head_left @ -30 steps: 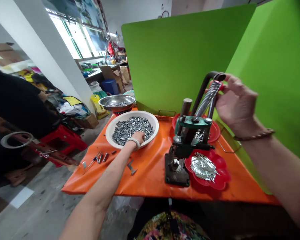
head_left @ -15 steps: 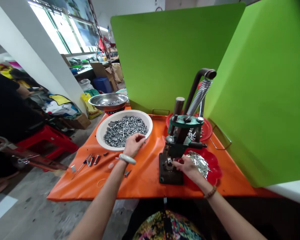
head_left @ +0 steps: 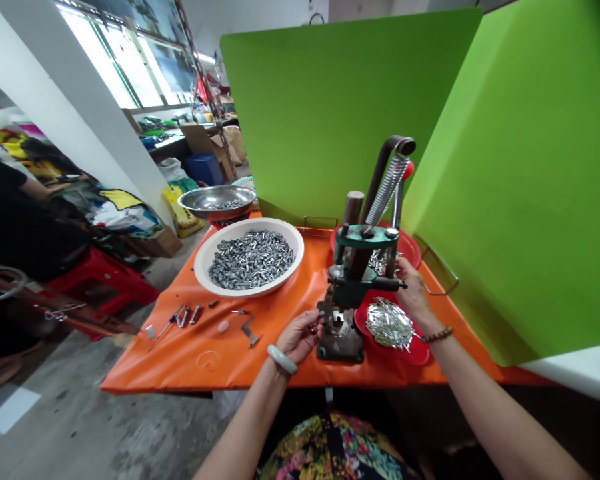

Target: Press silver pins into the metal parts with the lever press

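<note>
A green hand press (head_left: 363, 267) with a coil spring stands on the orange-covered table. My left hand (head_left: 300, 335) is at the left of its base, thumb and fingers pinched on a small metal part (head_left: 321, 313), mostly covered by the fingertips. On the press's other side, my right hand (head_left: 414, 293) reaches beside the lever toward the rear red bowl (head_left: 414, 248), which holds metal pieces. Its fingertips are partly hidden by the press. Below that hand, the front red bowl (head_left: 423, 353) holds thin silvery pins (head_left: 387, 323).
Left of the press, a white basin (head_left: 200, 270) is full of small grey metal parts. Behind it stands a steel bowl (head_left: 190, 200). Loose screws (head_left: 195, 315) and a flat metal bracket (head_left: 250, 331) lie on the table. Green panels (head_left: 350, 120) border the back and right.
My left hand has moved from the white basin's rim to the press's left side. My right hand has left the press's base and gone back and right, beside the lever.
</note>
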{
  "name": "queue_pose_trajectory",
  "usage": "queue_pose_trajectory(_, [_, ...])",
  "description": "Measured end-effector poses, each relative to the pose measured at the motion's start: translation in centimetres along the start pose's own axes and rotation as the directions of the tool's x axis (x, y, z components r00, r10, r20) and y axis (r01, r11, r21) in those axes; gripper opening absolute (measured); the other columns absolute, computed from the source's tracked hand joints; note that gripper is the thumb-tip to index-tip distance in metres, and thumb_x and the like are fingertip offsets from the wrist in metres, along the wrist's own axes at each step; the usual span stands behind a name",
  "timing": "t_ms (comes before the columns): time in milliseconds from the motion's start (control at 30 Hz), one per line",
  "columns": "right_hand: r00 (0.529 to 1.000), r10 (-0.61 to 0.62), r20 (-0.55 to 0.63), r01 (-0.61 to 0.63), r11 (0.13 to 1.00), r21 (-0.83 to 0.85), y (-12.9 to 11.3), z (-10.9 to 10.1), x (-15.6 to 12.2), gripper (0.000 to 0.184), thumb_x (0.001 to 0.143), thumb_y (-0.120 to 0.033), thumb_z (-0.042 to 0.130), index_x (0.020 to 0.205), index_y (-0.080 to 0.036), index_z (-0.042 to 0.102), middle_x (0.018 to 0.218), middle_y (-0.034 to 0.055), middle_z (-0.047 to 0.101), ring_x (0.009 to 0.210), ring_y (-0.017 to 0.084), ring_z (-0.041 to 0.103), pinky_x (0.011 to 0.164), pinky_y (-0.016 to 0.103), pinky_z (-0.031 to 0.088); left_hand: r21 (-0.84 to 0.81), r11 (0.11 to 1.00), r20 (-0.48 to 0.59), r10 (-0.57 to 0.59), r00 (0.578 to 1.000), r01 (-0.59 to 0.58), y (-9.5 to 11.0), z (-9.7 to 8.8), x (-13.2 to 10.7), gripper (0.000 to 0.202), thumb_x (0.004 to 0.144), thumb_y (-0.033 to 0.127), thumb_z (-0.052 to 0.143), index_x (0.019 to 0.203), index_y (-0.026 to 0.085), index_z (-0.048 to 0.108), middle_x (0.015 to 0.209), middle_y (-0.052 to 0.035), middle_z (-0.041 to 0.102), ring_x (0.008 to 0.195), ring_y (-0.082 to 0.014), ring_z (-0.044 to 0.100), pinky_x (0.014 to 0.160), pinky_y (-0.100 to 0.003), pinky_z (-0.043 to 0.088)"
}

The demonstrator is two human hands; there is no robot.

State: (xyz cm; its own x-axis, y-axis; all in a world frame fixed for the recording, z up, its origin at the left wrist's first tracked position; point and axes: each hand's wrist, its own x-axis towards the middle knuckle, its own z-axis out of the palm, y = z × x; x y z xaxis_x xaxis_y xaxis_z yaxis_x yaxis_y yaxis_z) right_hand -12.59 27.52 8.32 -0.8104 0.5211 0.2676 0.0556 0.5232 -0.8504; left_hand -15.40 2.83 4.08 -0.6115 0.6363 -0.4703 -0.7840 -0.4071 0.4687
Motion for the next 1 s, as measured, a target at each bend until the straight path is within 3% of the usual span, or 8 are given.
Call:
queue_pose_trajectory(67, [0.998,0.054,0.012,-0.054,0.998,-0.023,0.2,-0.2,-0.7,0.031,0.074,-0.039,0.050,0.092,-0.015,0.055,0.081,0.0063,0.060,0.063,0.013,0.053,0.053,0.023,0.040,-0.060,0.997,0.018,-0.038,0.999,0.039,-0.6,0.0,0.2,0.016,0.067,0.015,0.064,0.082,0.012,0.057,0.067,0.0010,0.060,0.057,-0.0022,0.055,0.051,-0.010,0.044])
queue_pose_trajectory(167, [0.956,0.190,0.225,-0.205,0.978,0.045,0.5,1.1,-4.1,0.030,0.072,-0.042,0.052,0.080,-0.013,0.056,0.065,0.0033,0.056,0.052,0.011,0.050,0.048,0.022,0.039,-0.121,0.989,0.001,-0.082,0.997,0.081,-1.4,0.2,0.4,0.016,0.068,0.014,0.062,0.084,0.012,0.057,0.068,0.0004,0.061,0.058,-0.0028,0.056,0.052,-0.010,0.045])
queue_pose_trajectory(233, [0.904,0.189,0.384,-0.268,0.950,0.163,0.4,2.6,-6.7,0.028,0.072,-0.042,0.054,0.076,-0.014,0.055,0.063,0.0011,0.055,0.050,0.010,0.050,0.049,0.022,0.040,-0.127,0.986,-0.018,-0.114,0.993,0.111,-1.9,0.3,0.4,0.014,0.068,0.014,0.063,0.081,0.011,0.057,0.066,0.0001,0.061,0.057,-0.0032,0.056,0.052,-0.011,0.045])
queue_pose_trajectory(300, [0.880,0.157,0.449,-0.302,0.914,0.271,-0.1,4.0,-8.7,0.028,0.071,-0.041,0.056,0.080,-0.015,0.054,0.069,0.0008,0.056,0.050,0.008,0.050,0.049,0.021,0.041,-0.117,0.985,-0.015,-0.133,0.991,0.130,-2.3,0.4,0.4,0.014,0.068,0.015,0.063,0.081,0.011,0.057,0.064,0.0004,0.060,0.056,-0.0030,0.056,0.053,-0.011,0.045])
queue_pose_trajectory(467, [0.889,0.106,0.444,-0.277,0.899,0.338,-1.2,5.6,-10.0,0.032,0.072,-0.037,0.058,0.095,-0.015,0.054,0.077,0.0030,0.058,0.061,0.010,0.055,0.054,0.021,0.044,-0.094,0.984,0.048,-0.147,0.988,0.151,-3.2,0.6,0.4,0.015,0.070,0.018,0.061,0.082,0.011,0.057,0.062,0.0005,0.059,0.053,-0.0017,0.052,0.052,-0.011,0.044])
queue_pose_trajectory(700, [0.863,0.104,0.494,-0.337,0.848,0.409,-1.2,5.4,-9.8,0.027,0.072,-0.037,0.058,0.087,-0.015,0.054,0.069,0.0018,0.057,0.061,0.011,0.055,0.055,0.022,0.044,-0.009,0.991,0.086,-0.133,0.987,0.134,-3.9,1.2,0.2,0.020,0.069,0.025,0.063,0.082,0.012,0.055,0.060,0.0013,0.056,0.048,-0.0012,0.048,0.048,-0.012,0.040])
queue_pose_trajectory(833, [0.818,0.155,0.554,-0.450,0.771,0.450,-1.2,5.0,-9.8,0.029,0.069,-0.038,0.062,0.084,-0.016,0.050,0.065,-0.0011,0.055,0.054,0.009,0.052,0.053,0.021,0.044,0.198,0.980,0.053,-0.008,0.999,-0.002,-4.2,1.5,-0.1,0.027,0.066,0.035,0.064,0.075,0.012,0.052,0.060,0.0009,0.055,0.047,-0.0029,0.049,0.046,-0.014,0.040])
queue_pose_trajectory(1000, [0.840,0.151,0.522,-0.381,0.849,0.366,-0.6,4.5,-9.7,0.026,0.069,-0.037,0.061,0.082,-0.015,0.056,0.070,0.0001,0.055,0.053,0.006,0.047,0.048,0.017,0.038,0.499,0.860,-0.003,0.129,0.992,-0.110,-3.8,1.5,0.0,0.037,0.059,0.042,0.068,0.075,0.012,0.054,0.061,0.0004,0.057,0.048,-0.0051,0.051,0.049,-0.017,0.043])
